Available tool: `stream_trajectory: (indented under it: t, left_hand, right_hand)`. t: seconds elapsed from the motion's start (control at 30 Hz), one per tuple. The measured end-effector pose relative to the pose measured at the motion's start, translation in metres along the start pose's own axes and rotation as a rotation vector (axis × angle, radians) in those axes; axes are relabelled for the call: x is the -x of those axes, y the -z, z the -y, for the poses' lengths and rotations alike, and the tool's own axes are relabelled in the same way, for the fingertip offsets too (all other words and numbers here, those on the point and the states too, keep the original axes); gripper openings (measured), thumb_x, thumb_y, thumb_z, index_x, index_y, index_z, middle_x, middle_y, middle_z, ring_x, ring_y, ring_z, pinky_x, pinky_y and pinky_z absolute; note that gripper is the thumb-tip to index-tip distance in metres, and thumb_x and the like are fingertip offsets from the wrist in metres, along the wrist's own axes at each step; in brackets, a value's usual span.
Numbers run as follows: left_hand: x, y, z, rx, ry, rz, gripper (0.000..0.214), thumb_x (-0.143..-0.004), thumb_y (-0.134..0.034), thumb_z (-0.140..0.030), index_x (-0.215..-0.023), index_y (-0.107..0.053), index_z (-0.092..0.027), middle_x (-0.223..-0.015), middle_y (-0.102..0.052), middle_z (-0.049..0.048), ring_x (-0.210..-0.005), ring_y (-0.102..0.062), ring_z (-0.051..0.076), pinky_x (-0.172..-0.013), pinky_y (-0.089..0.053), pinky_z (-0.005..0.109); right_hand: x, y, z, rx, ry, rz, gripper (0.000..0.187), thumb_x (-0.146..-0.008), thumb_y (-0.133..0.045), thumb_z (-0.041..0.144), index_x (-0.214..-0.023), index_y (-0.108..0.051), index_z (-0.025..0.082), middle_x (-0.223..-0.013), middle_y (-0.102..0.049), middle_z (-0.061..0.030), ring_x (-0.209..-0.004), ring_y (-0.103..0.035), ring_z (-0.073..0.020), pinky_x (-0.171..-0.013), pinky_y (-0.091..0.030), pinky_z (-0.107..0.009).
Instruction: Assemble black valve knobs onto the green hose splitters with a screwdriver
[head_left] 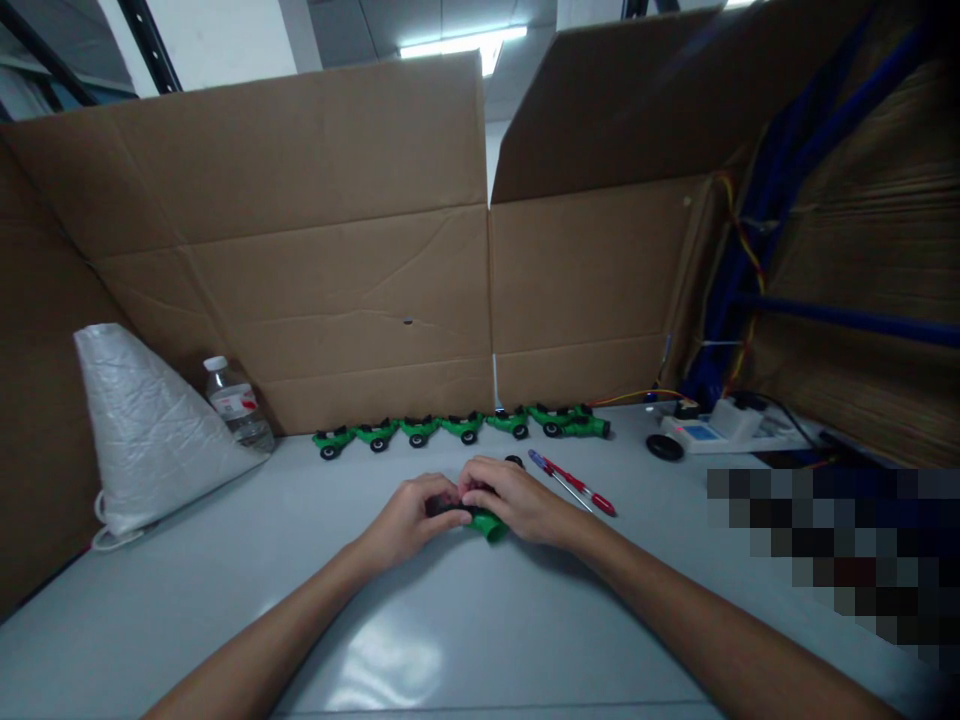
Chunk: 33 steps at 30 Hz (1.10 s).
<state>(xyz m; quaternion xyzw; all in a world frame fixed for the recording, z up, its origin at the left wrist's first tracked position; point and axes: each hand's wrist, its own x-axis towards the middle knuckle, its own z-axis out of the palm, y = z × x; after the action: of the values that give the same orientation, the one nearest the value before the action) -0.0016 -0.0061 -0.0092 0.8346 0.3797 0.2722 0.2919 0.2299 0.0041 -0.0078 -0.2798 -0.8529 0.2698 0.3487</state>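
A green toy vehicle with dark parts is between my two hands, just above or on the grey table; which of these I cannot tell. My left hand grips its left side, thumb in front and fingers curled behind. From the right, my right hand bends its fingers over the top, and the fingertips of both hands meet there. Most of the toy is hidden by the fingers, but a round green end sticks out toward me. Behind my right hand a small black wheel partly shows.
Several similar green toy vehicles stand in a row along the cardboard wall. Red and blue pens lie to the right. A power strip and a black ring are farther right. A silvery bag and a bottle stand left.
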Motion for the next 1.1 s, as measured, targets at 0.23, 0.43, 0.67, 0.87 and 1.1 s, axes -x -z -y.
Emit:
stream_trajectory:
  t: [0.23,0.43,0.67,0.87,1.1]
  left_hand:
    - [0.000,0.001,-0.002,-0.023,-0.006,0.033,0.035,-0.094,-0.073,-0.050,-0.103,-0.078,-0.016,-0.093,-0.071,0.0063,-0.085,-0.060,0.019,-0.076,-0.045,0.028]
    - [0.002,0.001,-0.004,-0.034,-0.017,0.023,0.035,-0.096,-0.071,-0.050,-0.104,-0.077,-0.017,-0.095,-0.072,0.0071,-0.088,-0.061,0.020,-0.078,-0.047,0.029]
    - [0.002,0.002,-0.007,-0.048,-0.027,0.024,0.029,-0.095,-0.074,-0.045,-0.098,-0.076,-0.016,-0.088,-0.069,0.0045,-0.081,-0.059,0.018,-0.074,-0.044,0.028]
    - [0.002,0.002,-0.007,-0.039,-0.026,0.032,0.028,-0.096,-0.072,-0.045,-0.102,-0.077,-0.017,-0.095,-0.072,0.0057,-0.088,-0.062,0.019,-0.078,-0.046,0.028]
    - [0.003,0.001,-0.003,-0.050,-0.055,0.022,0.033,-0.097,-0.071,-0.049,-0.100,-0.076,-0.016,-0.097,-0.073,0.0071,-0.090,-0.062,0.020,-0.081,-0.047,0.030]
  right_hand:
    - [0.001,0.009,-0.003,-0.133,-0.098,0.067,0.009,-0.096,-0.068,0.024,-0.090,-0.074,0.019,-0.086,-0.069,-0.0012,-0.081,-0.063,-0.0168,-0.075,-0.046,-0.028]
    - [0.000,0.009,-0.002,-0.194,-0.142,0.089,0.013,-0.097,-0.066,0.027,-0.092,-0.073,0.018,-0.083,-0.068,-0.0009,-0.078,-0.060,-0.0157,-0.070,-0.045,-0.026]
    - [-0.001,0.005,0.007,-0.161,-0.150,0.066,0.012,-0.097,-0.067,0.025,-0.087,-0.068,0.018,-0.079,-0.064,0.0009,-0.073,-0.056,-0.0144,-0.067,-0.041,-0.026]
    - [-0.001,0.006,0.002,-0.116,-0.134,0.078,0.013,-0.096,-0.069,0.024,-0.085,-0.068,0.018,-0.079,-0.064,0.0015,-0.073,-0.057,-0.0144,-0.068,-0.041,-0.025]
    - [-0.001,0.009,0.009,0.127,-0.064,0.057,0.012,-0.097,-0.072,0.023,-0.085,-0.069,0.019,-0.086,-0.069,-0.0003,-0.088,-0.060,-0.0181,-0.082,-0.041,-0.030]
